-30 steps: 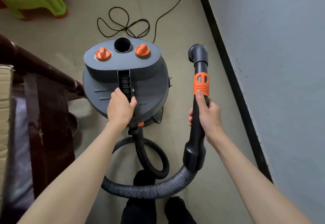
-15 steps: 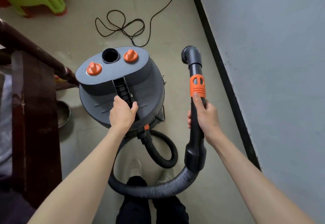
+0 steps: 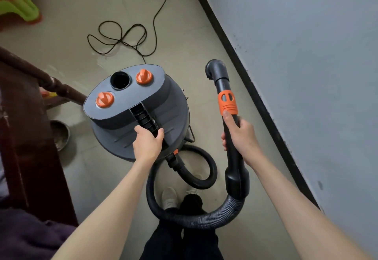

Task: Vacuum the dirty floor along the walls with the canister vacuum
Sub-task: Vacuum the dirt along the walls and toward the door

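Observation:
A grey canister vacuum [image 3: 131, 104] with two orange knobs and a round opening on top stands on the beige floor. My left hand [image 3: 147, 145] grips its black ribbed carry handle [image 3: 145, 119]. My right hand [image 3: 241, 137] holds the black wand [image 3: 224, 88] just below its orange collar, the curved end pointing up and away. A ribbed hose [image 3: 196, 219] loops from the wand past my feet to the canister's near side. The grey wall [image 3: 306, 75] with its black skirting [image 3: 251, 90] runs along the right.
The black power cord [image 3: 122, 37] lies coiled on the floor beyond the canister. Dark wooden furniture [image 3: 26, 137] stands at the left with a metal bowl [image 3: 60, 135] beside it. A green and orange plastic stool [image 3: 18, 4] sits at the far left.
The canister has turned anticlockwise and shifted toward me with my left hand on its handle. The wand stayed upright in my right hand. The view has tilted down, showing my feet.

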Demonstrator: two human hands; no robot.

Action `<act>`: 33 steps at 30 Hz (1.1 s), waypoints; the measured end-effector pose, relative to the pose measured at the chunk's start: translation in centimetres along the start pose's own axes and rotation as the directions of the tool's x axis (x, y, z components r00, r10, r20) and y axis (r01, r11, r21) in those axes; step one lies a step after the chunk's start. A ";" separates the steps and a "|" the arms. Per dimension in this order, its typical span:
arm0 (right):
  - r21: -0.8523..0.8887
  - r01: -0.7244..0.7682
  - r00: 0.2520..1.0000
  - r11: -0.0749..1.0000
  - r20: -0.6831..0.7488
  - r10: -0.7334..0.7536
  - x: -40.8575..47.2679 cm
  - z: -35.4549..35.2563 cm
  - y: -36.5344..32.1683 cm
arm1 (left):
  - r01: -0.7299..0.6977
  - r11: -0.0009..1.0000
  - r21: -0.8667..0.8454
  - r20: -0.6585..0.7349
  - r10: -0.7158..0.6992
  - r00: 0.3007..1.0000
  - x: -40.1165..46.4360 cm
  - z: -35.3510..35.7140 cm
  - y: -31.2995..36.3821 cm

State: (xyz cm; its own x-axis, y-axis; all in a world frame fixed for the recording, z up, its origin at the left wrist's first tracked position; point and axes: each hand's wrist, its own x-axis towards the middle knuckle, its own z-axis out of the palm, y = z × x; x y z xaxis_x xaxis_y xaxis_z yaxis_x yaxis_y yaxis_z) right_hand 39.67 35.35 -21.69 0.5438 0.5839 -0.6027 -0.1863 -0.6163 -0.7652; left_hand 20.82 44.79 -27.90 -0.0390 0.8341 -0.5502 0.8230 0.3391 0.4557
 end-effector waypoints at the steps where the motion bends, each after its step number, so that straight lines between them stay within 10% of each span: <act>1: 0.008 -0.006 1.000 1.000 -0.009 0.006 -0.6 -0.3 0.5 | 0.004 1.000 -0.002 0.010 -0.004 1.000 -0.7 0.3 -0.2; 19: 0.042 -0.038 0.999 0.998 -0.022 0.039 -9.7 -7.3 10.5 | -0.026 0.999 -0.019 0.078 0.027 0.997 -11.2 6.0 -4.3; 33: 0.115 0.001 0.980 0.993 -0.198 0.022 -20.9 -10.7 12.7 | -0.189 0.982 -0.004 0.412 0.174 0.894 -17.6 3.7 -5.9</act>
State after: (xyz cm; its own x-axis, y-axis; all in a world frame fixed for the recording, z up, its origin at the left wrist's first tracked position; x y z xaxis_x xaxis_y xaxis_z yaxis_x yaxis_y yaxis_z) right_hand 34.65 9.67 -16.40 0.6912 0.4538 -0.5625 -0.2784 -0.5510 -0.7867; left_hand 18.79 26.51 -23.52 0.3417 0.6255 -0.7014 0.8134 0.1770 0.5541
